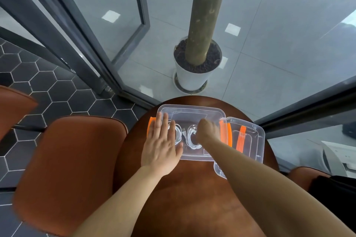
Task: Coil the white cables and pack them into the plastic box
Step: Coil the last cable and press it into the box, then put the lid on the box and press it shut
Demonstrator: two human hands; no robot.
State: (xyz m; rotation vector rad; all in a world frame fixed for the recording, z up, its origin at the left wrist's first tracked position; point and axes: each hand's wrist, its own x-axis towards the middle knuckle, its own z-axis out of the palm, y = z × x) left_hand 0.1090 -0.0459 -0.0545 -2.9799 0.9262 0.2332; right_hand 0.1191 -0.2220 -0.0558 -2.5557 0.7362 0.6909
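Observation:
A clear plastic box (192, 108) with orange side latches stands open on the far part of a round brown table (192, 188). Two coiled white cables lie inside it: a left coil (178, 134) and a right coil (191, 137). My left hand (160, 146) lies flat with straight fingers over the box's left edge, partly covering the left coil. My right hand (208, 131) reaches down into the box's right half. Its fingers are curled on the right coil, and the fingertips are hidden.
The box's clear lid (256, 140), with an orange handle, lies against the box's right side. A brown chair (67, 169) stands left of the table and another (304, 177) at the right. A potted tree in a white pot (192, 77) and glass panels stand beyond the table.

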